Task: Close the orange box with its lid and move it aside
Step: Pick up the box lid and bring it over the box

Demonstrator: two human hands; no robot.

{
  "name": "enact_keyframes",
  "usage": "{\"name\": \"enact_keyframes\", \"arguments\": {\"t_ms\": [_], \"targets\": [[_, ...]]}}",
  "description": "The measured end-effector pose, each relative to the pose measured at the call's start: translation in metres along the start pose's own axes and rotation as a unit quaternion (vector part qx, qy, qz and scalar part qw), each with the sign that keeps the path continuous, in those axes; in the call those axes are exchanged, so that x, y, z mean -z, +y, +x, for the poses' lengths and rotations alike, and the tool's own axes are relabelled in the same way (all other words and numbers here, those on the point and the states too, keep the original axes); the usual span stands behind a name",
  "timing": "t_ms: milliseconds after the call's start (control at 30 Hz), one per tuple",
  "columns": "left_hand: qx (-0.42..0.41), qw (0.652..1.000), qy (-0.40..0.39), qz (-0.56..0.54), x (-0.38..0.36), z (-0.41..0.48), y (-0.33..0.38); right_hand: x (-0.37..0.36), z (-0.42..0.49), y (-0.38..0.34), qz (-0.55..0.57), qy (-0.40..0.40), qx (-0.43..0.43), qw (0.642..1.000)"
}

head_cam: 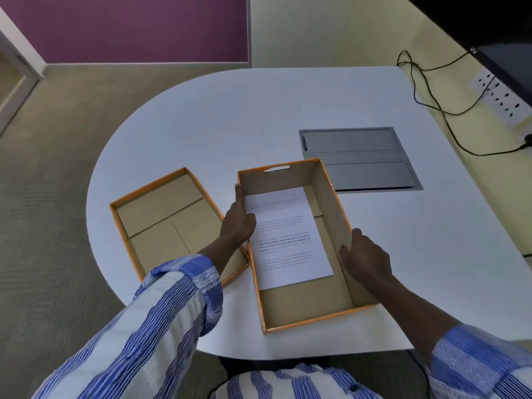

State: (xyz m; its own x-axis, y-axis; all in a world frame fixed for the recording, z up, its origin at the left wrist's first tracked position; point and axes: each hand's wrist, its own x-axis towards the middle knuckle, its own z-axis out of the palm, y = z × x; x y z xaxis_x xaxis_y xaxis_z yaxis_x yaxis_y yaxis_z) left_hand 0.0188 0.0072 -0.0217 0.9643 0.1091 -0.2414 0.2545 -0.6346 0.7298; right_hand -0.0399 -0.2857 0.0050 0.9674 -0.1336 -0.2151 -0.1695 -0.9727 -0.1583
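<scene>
The orange box (pixel 328 203) stands open on the white table (pixel 288 110), straight in front of me, with a printed sheet of paper (pixel 283 237) lying flat inside. Its lid (pixel 161 217) lies upside down to the left, touching the box's left side. My left hand (pixel 237 223) rests against the box's left wall, fingers stretched along the rim. My right hand (pixel 362 257) grips the right wall, thumb inside and fingers outside.
A grey metal hatch (pixel 359 159) is set flush in the table behind the box on the right. Black cables (pixel 431 99) and a white power strip (pixel 501 99) lie at the far right. The table's curved edge runs left of the lid.
</scene>
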Motion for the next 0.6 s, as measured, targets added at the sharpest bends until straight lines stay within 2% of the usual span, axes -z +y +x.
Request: {"name": "enact_keyframes", "arguments": {"t_ms": [600], "targets": [[-0.047,0.997,-0.023,0.056,0.018,0.023,-0.027,-0.028,-0.063,-0.049,0.053,-0.01,-0.068,0.996]]}}
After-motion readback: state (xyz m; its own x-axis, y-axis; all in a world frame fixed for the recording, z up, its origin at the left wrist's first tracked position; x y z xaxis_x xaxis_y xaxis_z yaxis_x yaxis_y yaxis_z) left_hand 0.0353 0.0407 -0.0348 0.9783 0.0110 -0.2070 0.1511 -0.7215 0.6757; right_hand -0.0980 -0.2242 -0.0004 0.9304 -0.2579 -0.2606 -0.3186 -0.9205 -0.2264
